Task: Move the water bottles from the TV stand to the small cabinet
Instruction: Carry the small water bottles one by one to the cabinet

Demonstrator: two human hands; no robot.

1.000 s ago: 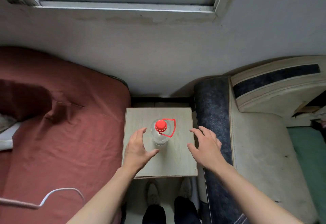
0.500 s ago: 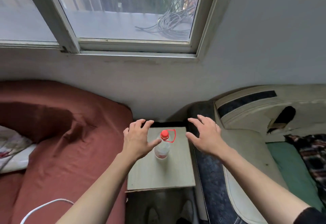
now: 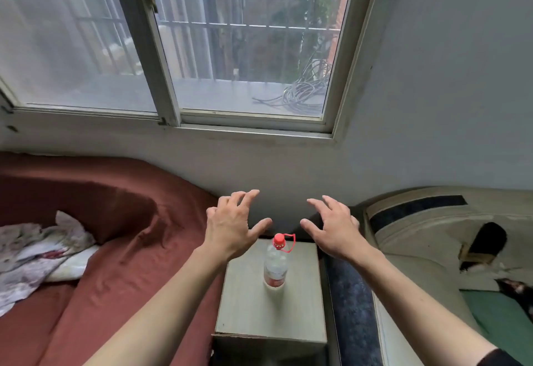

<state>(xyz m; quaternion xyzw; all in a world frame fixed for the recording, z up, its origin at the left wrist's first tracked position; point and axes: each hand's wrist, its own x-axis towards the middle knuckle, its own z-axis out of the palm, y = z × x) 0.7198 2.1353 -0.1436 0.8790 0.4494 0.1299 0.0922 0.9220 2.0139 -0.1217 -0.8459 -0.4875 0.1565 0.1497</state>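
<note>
A clear water bottle [image 3: 275,267] with a red cap and a red carry loop stands upright on the pale wooden top of the small cabinet [image 3: 251,311]. My left hand [image 3: 230,224] hovers above and to the left of the cap, fingers spread, holding nothing. My right hand [image 3: 334,227] is raised to the right of the cap, also spread and empty. Neither hand touches the bottle. No TV stand is in view.
A bed with a dark red cover [image 3: 95,238] and a crumpled patterned cloth [image 3: 37,247] lies left of the cabinet. A worn cream and dark blue sofa [image 3: 418,264] flanks the right. A window [image 3: 230,48] fills the wall ahead.
The view has tilted up from the cabinet top toward the window. Both hands have lifted away from the bottle's sides and now sit above cap height. The bottle stays standing in place.
</note>
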